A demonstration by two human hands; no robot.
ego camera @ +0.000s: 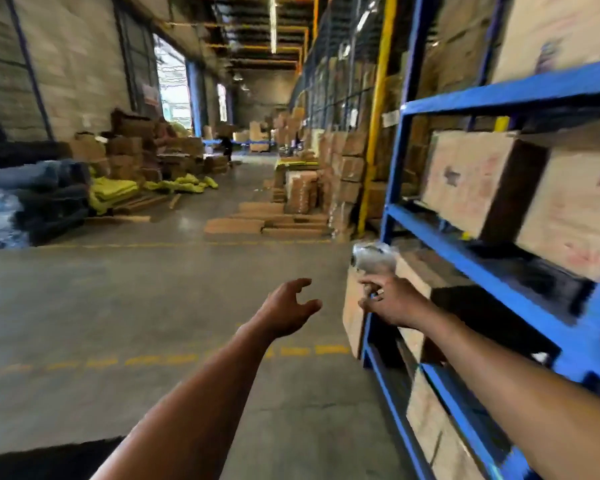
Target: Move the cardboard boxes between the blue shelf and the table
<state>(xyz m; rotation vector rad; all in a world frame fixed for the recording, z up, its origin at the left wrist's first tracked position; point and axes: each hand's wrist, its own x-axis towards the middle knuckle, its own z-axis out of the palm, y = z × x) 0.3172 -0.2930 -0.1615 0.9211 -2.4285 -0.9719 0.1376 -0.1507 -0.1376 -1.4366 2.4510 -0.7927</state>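
Note:
The blue shelf [465, 244] runs along my right side, with cardboard boxes [465, 178] on several levels. One cardboard box [354, 313] sticks out at the shelf's near-left corner, with a shiny plastic-wrapped bundle [373, 256] on top of it. My right hand [390, 301] reaches to that box's upper corner, fingers spread and touching or nearly touching it, blur hides which. My left hand [288, 308] hovers open in the air just left of the box, palm turned toward it, holding nothing. No table is in view.
A concrete aisle [153, 306] with dashed yellow lines stretches ahead. Flattened cardboard [250, 223] lies on the floor beyond the shelf. Box stacks [343, 168] line the right side by a yellow post [374, 116]. Folded cloth piles [32, 202] and more boxes [136, 150] stand left.

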